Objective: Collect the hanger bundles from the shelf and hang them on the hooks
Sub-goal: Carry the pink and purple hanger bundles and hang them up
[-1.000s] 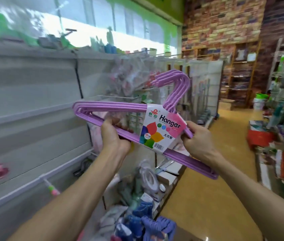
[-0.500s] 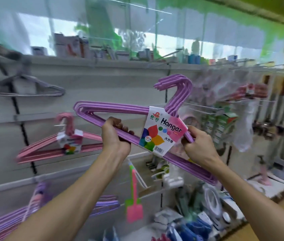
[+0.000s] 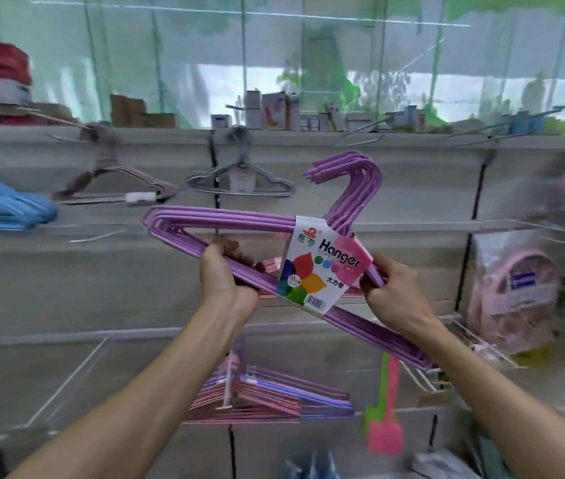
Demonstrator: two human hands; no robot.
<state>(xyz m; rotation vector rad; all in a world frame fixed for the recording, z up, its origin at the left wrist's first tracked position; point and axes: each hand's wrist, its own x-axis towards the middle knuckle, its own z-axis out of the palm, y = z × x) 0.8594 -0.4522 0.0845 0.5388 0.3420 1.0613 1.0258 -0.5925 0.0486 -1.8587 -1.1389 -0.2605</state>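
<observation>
I hold a bundle of purple hangers (image 3: 205, 219) with a white "Hanger" label (image 3: 322, 267) up in front of the wall panel. My left hand (image 3: 222, 271) grips its lower bar left of the label. My right hand (image 3: 391, 292) grips the bars right of the label. The bundle is tilted, with its hooks (image 3: 353, 167) pointing up and to the left. On the wall hooks hang a grey hanger bundle (image 3: 239, 183), a brownish bundle (image 3: 108, 188) and a blue bundle (image 3: 1, 205). A bare wire hook (image 3: 98, 235) juts out left of the purple bundle.
Pink and purple hanger bundles (image 3: 257, 395) hang lower down. Green and pink fly swatters (image 3: 383, 420) hang at the lower right, and a bagged pink item (image 3: 512, 288) hangs at the right. Small boxes (image 3: 274, 110) line the top ledge. Long wire hooks (image 3: 502, 122) stick out at the upper right.
My view has swung left along the display, from the aisle to face the wall panel. Both hands keep the same hold on the purple bundle, now in front of the hung bundles.
</observation>
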